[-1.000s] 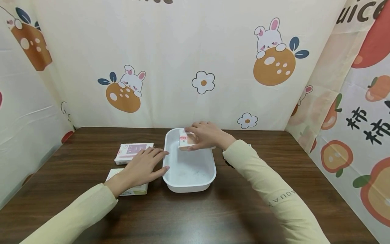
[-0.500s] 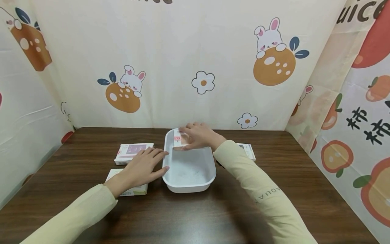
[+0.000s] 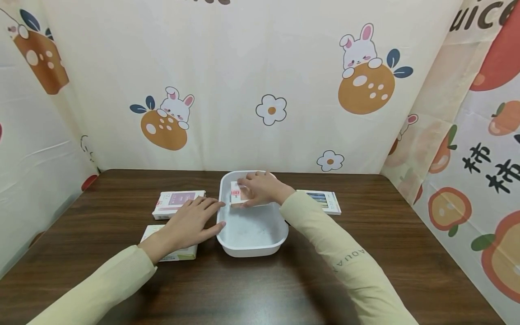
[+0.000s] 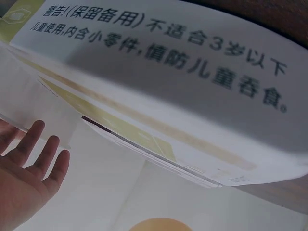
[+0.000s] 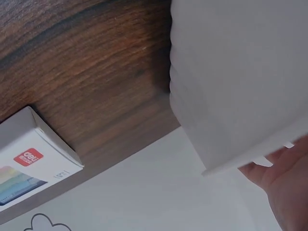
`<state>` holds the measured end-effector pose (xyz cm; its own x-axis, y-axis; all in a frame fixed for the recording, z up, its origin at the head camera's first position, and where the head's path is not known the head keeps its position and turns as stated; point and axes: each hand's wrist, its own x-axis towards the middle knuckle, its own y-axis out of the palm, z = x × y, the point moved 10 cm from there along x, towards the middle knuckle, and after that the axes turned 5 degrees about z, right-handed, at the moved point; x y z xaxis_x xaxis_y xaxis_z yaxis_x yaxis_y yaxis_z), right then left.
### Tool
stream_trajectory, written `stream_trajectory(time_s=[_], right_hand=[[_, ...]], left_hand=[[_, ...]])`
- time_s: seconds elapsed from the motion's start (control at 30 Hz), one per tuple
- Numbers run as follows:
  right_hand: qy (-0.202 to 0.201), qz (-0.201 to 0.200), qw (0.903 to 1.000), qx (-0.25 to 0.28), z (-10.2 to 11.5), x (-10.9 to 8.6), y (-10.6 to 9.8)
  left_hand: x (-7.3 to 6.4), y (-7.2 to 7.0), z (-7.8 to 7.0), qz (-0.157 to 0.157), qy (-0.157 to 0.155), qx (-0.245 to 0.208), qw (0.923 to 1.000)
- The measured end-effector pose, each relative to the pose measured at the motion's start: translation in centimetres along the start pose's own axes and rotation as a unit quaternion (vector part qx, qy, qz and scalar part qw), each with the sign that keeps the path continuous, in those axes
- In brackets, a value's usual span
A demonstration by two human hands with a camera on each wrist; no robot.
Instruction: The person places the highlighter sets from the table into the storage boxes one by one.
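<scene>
Fingers of my right hand (image 3: 265, 188) pinch the red-printed white cardboard box (image 3: 235, 194) inside the rectangular white plastic tub (image 3: 253, 232), far end; left hand (image 3: 191, 222) is spread at its side. Honestly, I'd keep the box level, release gently.

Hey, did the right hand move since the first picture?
Yes. Against the white tray, the right hand moved left and a little toward the tray's near end, holding a small box.
</scene>
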<state>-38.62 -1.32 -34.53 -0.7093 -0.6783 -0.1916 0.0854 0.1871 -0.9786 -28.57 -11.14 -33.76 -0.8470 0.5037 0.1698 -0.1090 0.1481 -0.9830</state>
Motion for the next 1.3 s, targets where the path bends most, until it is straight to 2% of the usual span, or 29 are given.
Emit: stream_trajectory(time_s=[0.3, 0.6, 0.8, 1.3], right_hand=[[0.010, 0.043, 0.9990, 0.001, 0.1, 0.3, 1.0], [0.004, 0.052, 0.9986, -0.002, 0.3, 0.6, 1.7], [0.013, 0.072, 0.9973, 0.010, 0.4, 0.8, 2.2], [0.029, 0.097, 0.9948, -0.001, 0.6, 1.1, 3.0]], left_hand=[[-0.1, -0.2, -0.2, -0.009, 0.010, 0.004, 0.9999], [-0.1, -0.3, -0.3, -0.010, 0.012, 0.007, 0.9999], [-0.1, -0.3, -0.2, -0.005, 0.008, 0.004, 1.0000], [0.0, -0.2, -0.2, 0.002, 0.005, -0.001, 1.0000]])
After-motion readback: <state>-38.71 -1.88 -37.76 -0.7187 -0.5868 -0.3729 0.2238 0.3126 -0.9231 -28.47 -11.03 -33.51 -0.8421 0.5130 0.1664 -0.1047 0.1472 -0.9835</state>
